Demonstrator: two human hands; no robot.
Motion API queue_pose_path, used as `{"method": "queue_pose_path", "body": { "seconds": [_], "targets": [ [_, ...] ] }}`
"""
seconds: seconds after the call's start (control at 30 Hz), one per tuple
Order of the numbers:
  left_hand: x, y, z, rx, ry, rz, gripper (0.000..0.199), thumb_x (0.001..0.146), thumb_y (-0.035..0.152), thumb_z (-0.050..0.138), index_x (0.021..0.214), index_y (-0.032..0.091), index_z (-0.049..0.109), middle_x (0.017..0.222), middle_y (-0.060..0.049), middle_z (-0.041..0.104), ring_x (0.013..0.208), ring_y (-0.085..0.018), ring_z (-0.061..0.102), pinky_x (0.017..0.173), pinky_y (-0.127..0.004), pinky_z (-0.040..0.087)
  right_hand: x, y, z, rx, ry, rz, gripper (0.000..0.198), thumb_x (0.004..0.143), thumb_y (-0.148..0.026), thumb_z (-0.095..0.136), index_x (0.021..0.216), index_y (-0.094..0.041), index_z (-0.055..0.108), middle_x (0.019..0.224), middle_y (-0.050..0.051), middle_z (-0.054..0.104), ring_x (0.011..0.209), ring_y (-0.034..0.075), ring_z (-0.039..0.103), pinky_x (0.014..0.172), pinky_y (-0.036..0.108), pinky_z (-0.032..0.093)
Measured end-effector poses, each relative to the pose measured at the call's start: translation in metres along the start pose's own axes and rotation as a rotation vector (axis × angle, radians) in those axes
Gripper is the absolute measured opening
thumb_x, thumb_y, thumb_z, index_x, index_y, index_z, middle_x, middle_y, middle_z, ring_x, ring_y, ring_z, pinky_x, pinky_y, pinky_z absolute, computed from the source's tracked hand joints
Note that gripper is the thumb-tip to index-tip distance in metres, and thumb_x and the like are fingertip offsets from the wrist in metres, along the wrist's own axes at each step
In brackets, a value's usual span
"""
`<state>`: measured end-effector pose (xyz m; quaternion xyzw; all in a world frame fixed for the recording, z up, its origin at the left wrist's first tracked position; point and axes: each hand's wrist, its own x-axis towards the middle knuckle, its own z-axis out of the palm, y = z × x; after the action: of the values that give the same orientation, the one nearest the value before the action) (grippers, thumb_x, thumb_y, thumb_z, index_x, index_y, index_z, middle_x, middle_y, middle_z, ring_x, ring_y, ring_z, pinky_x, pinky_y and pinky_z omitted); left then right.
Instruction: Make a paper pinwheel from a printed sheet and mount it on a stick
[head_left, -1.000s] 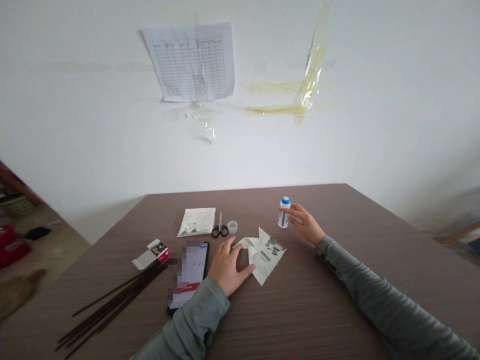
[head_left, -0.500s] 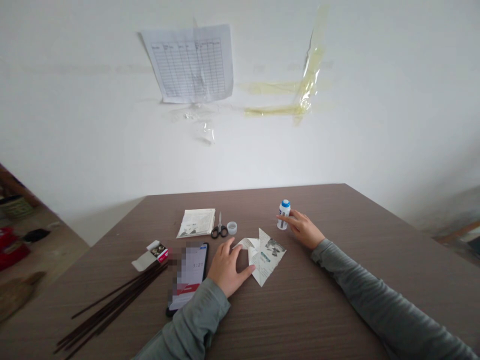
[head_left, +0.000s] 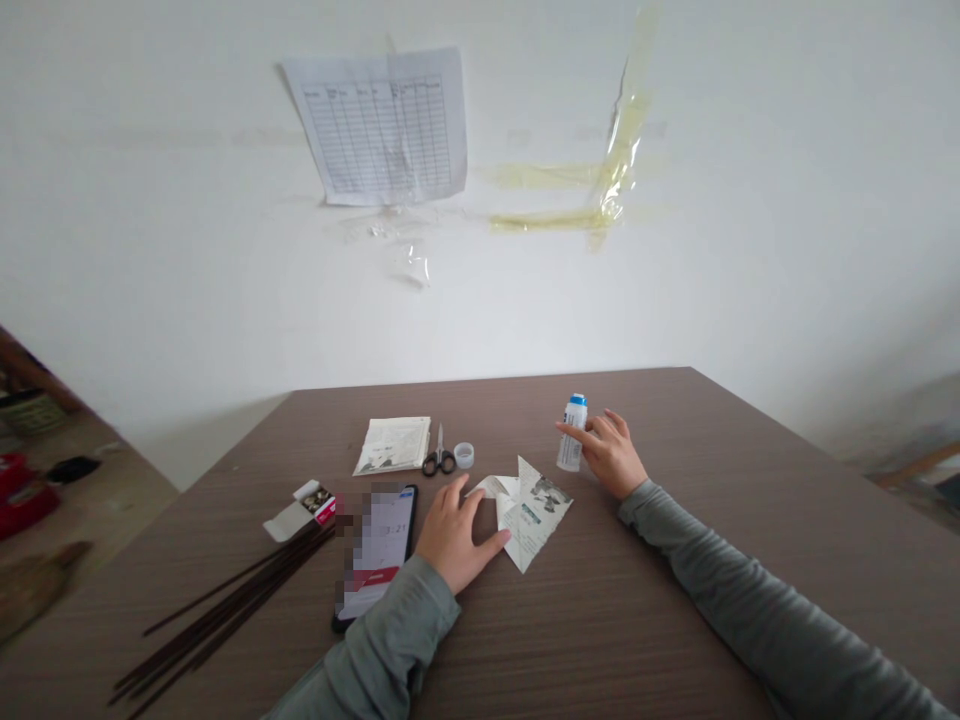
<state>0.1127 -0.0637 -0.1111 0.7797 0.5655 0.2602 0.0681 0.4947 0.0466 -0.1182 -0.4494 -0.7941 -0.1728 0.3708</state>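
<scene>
My right hand [head_left: 613,458] grips a small white bottle with a blue cap [head_left: 572,452], probably glue. Its index finger lies across the label, and the bottle leans slightly, cap to the right. My left hand [head_left: 459,540] rests on the table, thumb and fingers spread apart. Its fingertips are at the left edge of a piece of printed paper folded into points [head_left: 538,518], a pinwheel-like shape. Whether they press on the paper is hard to see. The folded paper lies flat between my two hands.
Beyond my left hand lie a stack of printed paper [head_left: 394,445], black-handled scissors [head_left: 439,458] and a clear tape roll [head_left: 464,456]. To its left are a phone [head_left: 379,555], a small opened box [head_left: 306,512] and several thin dark sticks [head_left: 232,610]. A wall [head_left: 525,310] stands behind the table.
The bottle has gone from upright to a slight tilt and shifted a little, with my right hand moving along. My left hand and the folded paper have stayed put.
</scene>
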Motion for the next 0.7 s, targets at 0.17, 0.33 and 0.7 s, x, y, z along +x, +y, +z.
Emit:
{"method": "queue_pose_path", "body": {
  "seconds": [0.17, 0.33, 0.7],
  "targets": [
    [0.0, -0.003, 0.0, -0.015, 0.01, 0.022, 0.059, 0.097, 0.058, 0.104, 0.145, 0.025, 0.097, 0.177, -0.026, 0.082, 0.164, -0.055, 0.079, 0.139, -0.078, 0.067, 0.001, -0.007, -0.008, 0.119, -0.041, 0.11, 0.063, 0.113, -0.021, 0.071, 0.171, -0.043, 0.087, 0.114, 0.009, 0.094, 0.116, 0.038, 0.083, 0.138, 0.066, 0.058],
    [0.0, -0.002, 0.002, 0.004, 0.009, 0.008, 0.061, 0.096, 0.06, 0.105, 0.145, 0.025, 0.097, 0.178, -0.025, 0.082, 0.164, -0.055, 0.079, 0.14, -0.076, 0.067, 0.001, -0.014, -0.009, 0.208, -0.005, 0.212, 0.048, 0.115, -0.043, 0.082, 0.161, -0.035, 0.092, 0.109, 0.01, 0.096, 0.111, 0.041, 0.085, 0.13, 0.068, 0.063],
    [0.001, 0.009, -0.001, 0.033, -0.031, -0.012, 0.062, 0.097, 0.061, 0.102, 0.147, 0.025, 0.096, 0.178, -0.025, 0.082, 0.165, -0.059, 0.077, 0.14, -0.076, 0.067, 0.014, -0.065, -0.01, 0.774, -0.082, 0.548, 0.061, 0.105, -0.089, 0.086, 0.104, -0.029, 0.093, 0.112, 0.018, 0.101, 0.11, 0.048, 0.098, 0.108, 0.065, 0.08]
  ]
}}
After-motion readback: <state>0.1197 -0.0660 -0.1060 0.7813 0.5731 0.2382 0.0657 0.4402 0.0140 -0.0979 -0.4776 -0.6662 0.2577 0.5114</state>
